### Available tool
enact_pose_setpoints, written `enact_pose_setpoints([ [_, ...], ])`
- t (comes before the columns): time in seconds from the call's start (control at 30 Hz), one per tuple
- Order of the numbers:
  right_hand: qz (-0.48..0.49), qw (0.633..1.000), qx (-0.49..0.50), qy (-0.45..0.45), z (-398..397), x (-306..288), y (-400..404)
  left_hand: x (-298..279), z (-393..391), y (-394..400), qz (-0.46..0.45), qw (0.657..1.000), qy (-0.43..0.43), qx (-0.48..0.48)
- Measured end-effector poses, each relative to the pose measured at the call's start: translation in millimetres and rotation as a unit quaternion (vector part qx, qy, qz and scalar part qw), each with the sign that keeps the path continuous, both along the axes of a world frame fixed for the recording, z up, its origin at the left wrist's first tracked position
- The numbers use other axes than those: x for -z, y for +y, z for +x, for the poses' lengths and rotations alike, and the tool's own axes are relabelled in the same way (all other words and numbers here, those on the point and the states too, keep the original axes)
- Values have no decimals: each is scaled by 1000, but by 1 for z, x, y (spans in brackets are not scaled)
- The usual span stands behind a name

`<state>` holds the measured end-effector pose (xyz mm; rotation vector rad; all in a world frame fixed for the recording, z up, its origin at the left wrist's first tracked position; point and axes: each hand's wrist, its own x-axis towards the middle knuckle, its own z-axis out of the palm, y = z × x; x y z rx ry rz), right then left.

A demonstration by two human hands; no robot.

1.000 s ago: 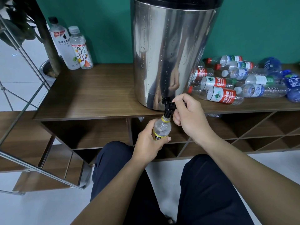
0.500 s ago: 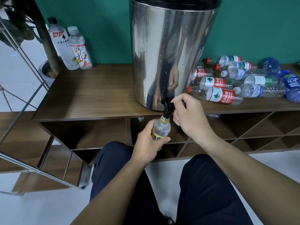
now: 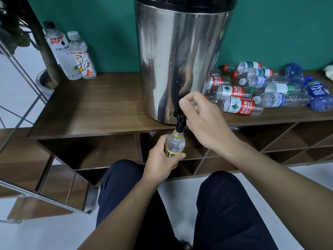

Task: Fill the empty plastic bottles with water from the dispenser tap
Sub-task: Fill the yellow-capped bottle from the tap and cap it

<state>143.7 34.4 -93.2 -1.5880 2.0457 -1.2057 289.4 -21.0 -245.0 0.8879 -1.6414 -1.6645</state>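
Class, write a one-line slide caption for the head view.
Left hand holds a bottle under the dispenser tap; right hand at its lever.

We seem to be in an office or communal break corner, though we cannot be certain; a steel water dispenser (image 3: pixel 180 60) stands on a low wooden shelf unit (image 3: pixel 93 105) against a teal wall (image 3: pixel 111 33); a pile of plastic bottles (image 3: pixel 261 89) lies beside it; the floor (image 3: pixel 16 98) is pale tile.
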Motion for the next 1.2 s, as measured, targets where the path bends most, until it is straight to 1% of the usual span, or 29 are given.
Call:
enact_pose_setpoints([
  [0.03, -7, 999, 8, -34, -2, 0, 2, 0, 0, 0, -6, 1000, -7, -2],
  [0.1, -21, 998, 32, -50, -16, 6, 4, -1, -2, 1, -15, 1000, -24, -2],
  [0.17, -20, 998, 52, -36, -32, 19, 0, 0, -1, -1, -16, 999, -36, -2],
  [0.33, 9, 993, 109, 52, -71, 55, 5, 4, -3, -3, -49, 994, -103, -2],
  [0.47, 40, 989, 105, 94, -91, 76, 6, 0, -5, -1, -43, 993, -109, -4],
  [0.63, 55, 983, 113, 136, -103, 84, 4, -1, -6, 1, -47, 990, -131, -1],
  [0.83, 52, 982, 91, 155, -111, 96, -8, -2, -7, 4, -52, 990, -127, 1],
  [1.03, 73, 981, 88, 156, -112, 99, -15, -3, -7, 6, -54, 991, -124, 11],
  [1.2, 97, 972, 69, 204, -115, 98, -10, -5, -5, 10, -54, 990, -128, 23],
])
